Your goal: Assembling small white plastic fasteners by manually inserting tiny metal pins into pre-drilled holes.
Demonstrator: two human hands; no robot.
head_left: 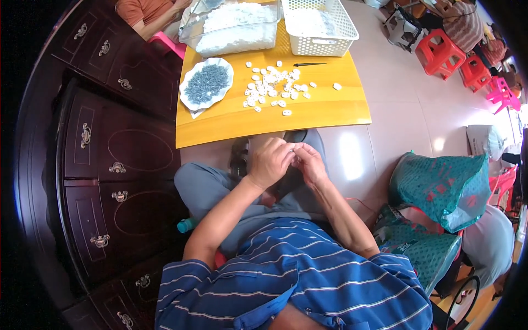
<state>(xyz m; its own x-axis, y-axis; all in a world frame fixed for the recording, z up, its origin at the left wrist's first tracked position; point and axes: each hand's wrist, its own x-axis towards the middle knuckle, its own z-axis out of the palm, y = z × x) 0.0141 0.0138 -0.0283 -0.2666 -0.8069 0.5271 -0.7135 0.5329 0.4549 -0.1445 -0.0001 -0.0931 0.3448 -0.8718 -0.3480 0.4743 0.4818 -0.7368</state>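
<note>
My left hand (268, 163) and my right hand (309, 164) meet over my lap, just off the table's near edge. Fingertips of both are pinched together around something tiny and pale, mostly hidden by the fingers. Beyond them, small white oval plastic pieces (286, 113) with dark holes lie loosely spread on the yellow wooden table (324, 113). To their left is a scalloped white dish (185, 89) heaped with small grey-blue slender parts (207, 83). A thin black pointed tool (309, 64) lies behind the pieces, toward the right.
A clear bin (187, 34) and a white perforated basket (324, 47), both holding white pieces, stand at the table's far end. Dark drawer cabinets (126, 137) line the left. Green bags (440, 184) and red stools (440, 53) are on the right. Another person's arm (157, 25) shows far left.
</note>
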